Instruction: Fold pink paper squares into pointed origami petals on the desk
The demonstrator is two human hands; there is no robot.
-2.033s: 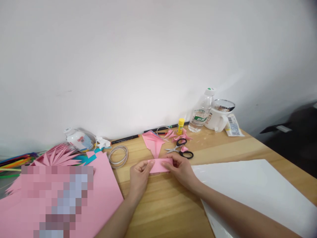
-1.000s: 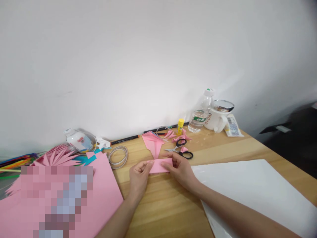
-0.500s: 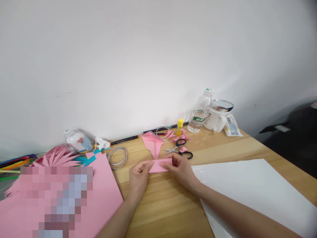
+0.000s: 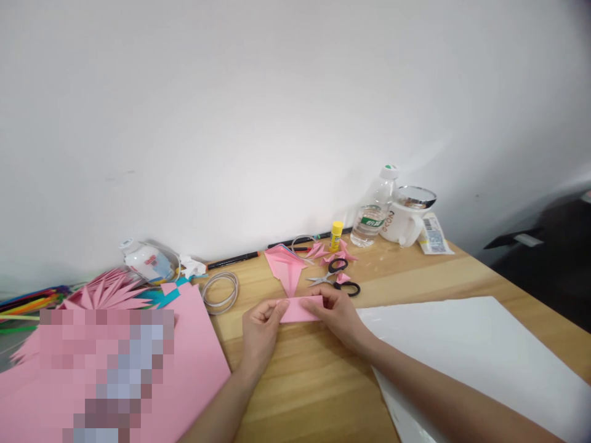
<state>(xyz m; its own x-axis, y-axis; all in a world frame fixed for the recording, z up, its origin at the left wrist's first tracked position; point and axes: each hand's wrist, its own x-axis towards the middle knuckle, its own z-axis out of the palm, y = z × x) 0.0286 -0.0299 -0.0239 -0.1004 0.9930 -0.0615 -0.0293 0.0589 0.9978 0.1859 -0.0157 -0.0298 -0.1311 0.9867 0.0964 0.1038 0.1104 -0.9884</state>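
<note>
A small folded pink paper [image 4: 299, 309] lies on the wooden table [image 4: 314, 381] between both hands. My left hand [image 4: 258, 329] pinches its left end with curled fingers. My right hand [image 4: 339, 317] pinches its right end, thumb and fingers closed on the edge. Just beyond it lies a pointed folded pink paper piece [image 4: 286, 264]. Black-handled scissors [image 4: 339, 278] rest right behind my right hand, among small pink paper scraps [image 4: 337, 253].
A large pink sheet [image 4: 189, 363] and a pink paper fan shape [image 4: 108, 292] lie at the left, a big white sheet [image 4: 466, 357] at the right. Along the wall stand a glue stick [image 4: 337, 234], water bottle [image 4: 373, 212], white mug [image 4: 406, 221], pens [image 4: 233, 259] and a tape ring [image 4: 220, 290].
Almost nothing differs: both hands stay on the small pink paper with only slight finger shifts.
</note>
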